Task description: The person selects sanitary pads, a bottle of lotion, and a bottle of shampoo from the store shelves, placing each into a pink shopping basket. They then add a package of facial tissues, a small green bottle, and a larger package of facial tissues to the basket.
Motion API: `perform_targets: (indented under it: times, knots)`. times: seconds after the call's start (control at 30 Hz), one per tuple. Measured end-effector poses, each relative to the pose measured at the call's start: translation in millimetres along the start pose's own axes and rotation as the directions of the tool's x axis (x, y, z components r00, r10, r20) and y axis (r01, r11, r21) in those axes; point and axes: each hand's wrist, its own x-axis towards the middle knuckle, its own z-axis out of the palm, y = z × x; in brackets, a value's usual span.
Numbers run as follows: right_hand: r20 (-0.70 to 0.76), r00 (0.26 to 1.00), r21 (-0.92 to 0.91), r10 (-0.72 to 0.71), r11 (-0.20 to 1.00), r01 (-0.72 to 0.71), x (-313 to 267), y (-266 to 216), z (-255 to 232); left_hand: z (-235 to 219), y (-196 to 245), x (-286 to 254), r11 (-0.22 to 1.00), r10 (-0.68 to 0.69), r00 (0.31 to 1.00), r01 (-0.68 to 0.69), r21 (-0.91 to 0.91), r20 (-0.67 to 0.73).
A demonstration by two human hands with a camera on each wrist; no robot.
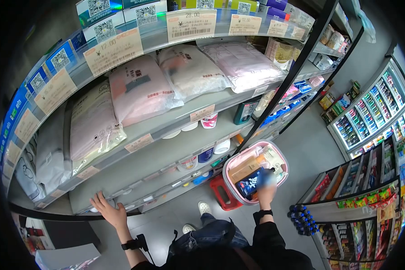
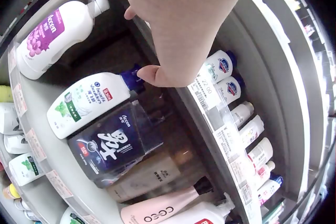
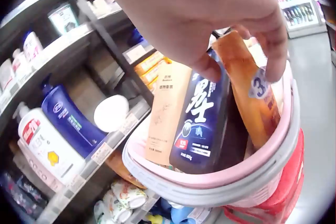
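Note:
My right hand [image 1: 266, 194] is over a pink-and-grey tub [image 1: 281, 158] and grips an amber bottle [image 3: 242, 77] with its thumb and fingers around the upper part. Beside that bottle in the tub stand a dark blue men's wash bottle [image 3: 202, 119] and a beige box [image 3: 169, 108]. Over at the lower shelf, my left hand [image 1: 109, 210] rests at the shelf edge with its fingers spread. In the left wrist view, its thumb lies right by the blue cap of a white shampoo bottle [image 2: 89, 101]; a dark blue boxed bottle [image 2: 113, 142] is below.
Packaged towels [image 1: 139, 87] fill the shelf above. A red basket [image 1: 222, 195] stands under the tub. Dark blue bottles [image 1: 303, 220] sit on the floor to the right, near a snack shelf [image 1: 346, 234]. A drinks cooler [image 1: 369, 108] is farther back.

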Motion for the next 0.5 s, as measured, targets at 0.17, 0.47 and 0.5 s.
perform_targets:
  times: [0.17,0.47,0.5]
  knots:
    - [-0.156,0.843,-0.171,-0.515,0.854,0.491,-25.3,-62.5,-7.0,-2.6,6.6,2.5,1.0,-0.03,0.999,0.03,-0.006,0.014]
    - [0.537,0.482,0.225,-0.692,0.669,0.709,-69.2,-101.6,151.8,-0.6,9.3,4.9,0.997,-0.078,0.997,0.078,0.017,-0.001]
    - [0.564,0.486,0.143,-0.667,0.658,0.739,-67.8,-98.6,170.5,-0.9,9.7,5.8,0.996,-0.083,0.996,0.082,0.016,0.023]
